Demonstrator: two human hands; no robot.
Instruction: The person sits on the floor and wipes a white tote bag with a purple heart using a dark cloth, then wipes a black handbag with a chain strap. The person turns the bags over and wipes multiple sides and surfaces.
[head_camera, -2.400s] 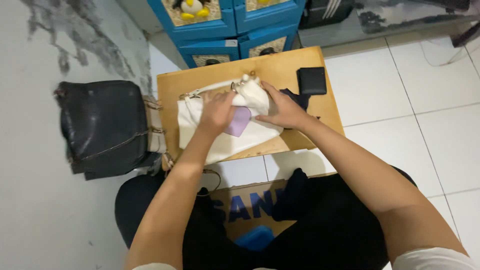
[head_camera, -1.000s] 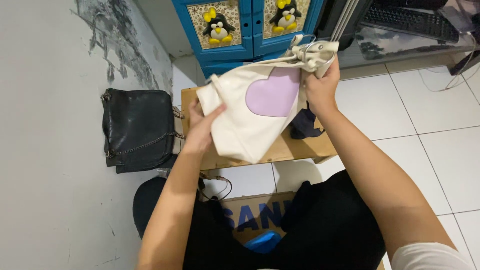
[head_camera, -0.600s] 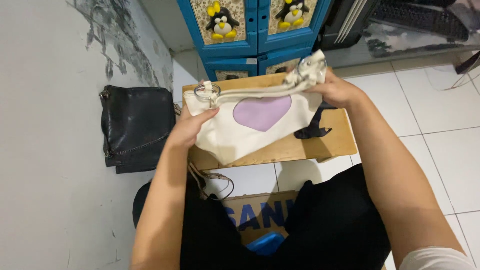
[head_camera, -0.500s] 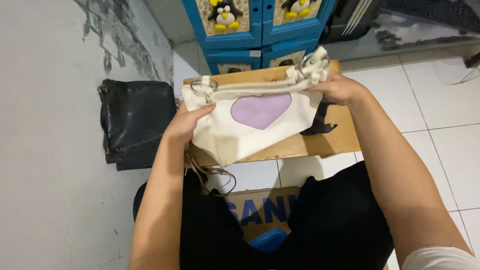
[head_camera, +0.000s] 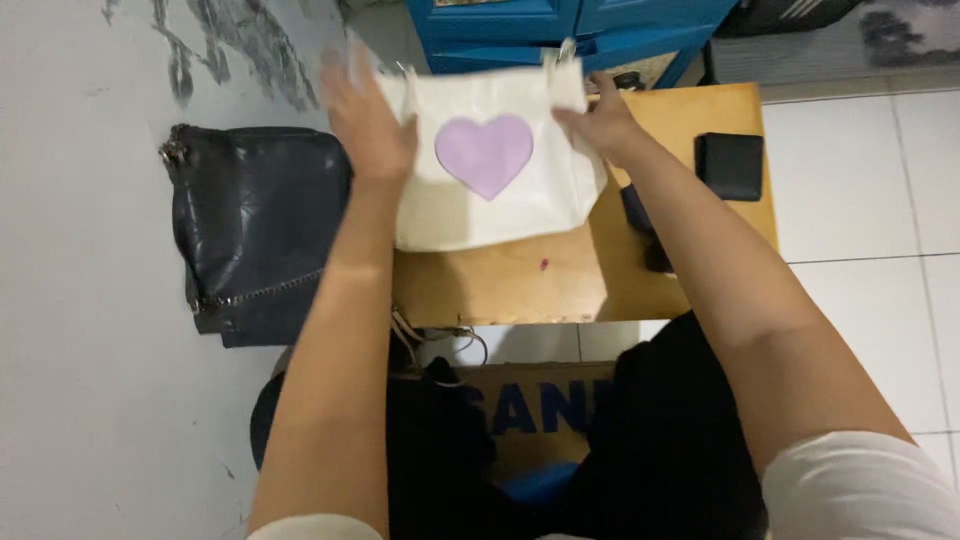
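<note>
Since half a second ago, both hands have raised the white bag upright, heart facing out. Left hand and right hand each pinch a top corner, over the low table. Step: holding it up; lowering needs level hands.

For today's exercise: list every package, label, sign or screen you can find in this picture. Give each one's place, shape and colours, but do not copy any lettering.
Cardboard box: on the floor by the person's lap, below the wooden table; flat brown panel with large dark blue lettering, partly hidden by dark clothing.
No screens, signs or separate labels show.
</note>
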